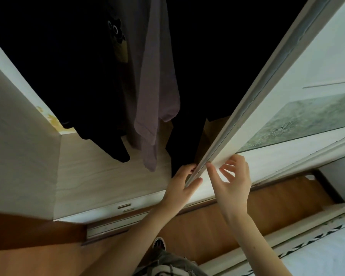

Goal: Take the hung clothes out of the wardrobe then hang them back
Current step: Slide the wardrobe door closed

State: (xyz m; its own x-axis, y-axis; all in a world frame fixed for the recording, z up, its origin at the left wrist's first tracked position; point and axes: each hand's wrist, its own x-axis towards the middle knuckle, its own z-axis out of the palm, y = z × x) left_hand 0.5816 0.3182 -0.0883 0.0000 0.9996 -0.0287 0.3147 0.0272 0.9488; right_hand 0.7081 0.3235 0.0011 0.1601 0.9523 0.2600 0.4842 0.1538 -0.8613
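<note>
Here, left grip [182,183] clasped around door edge [246,102], right grip [235,184] slack-fingered, clothes [155,86] above.

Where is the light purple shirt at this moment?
The light purple shirt hangs in the open wardrobe, upper centre of the head view, just right of a dark printed garment and left of the sliding door whose edge the left hand grips.

Mauve cotton T-shirt [157,86] hangs mid-way in white wooden wardrobe [18,136], between black printed garment [88,86] at left and dark clothes [187,136] at right. White framed sliding door [287,96] right of opening. Left hand [180,183] grips door edge, fingers behind it; right hand [234,184] on door face, just beside. Pale wooden shelf [108,172] below clothes.
</note>
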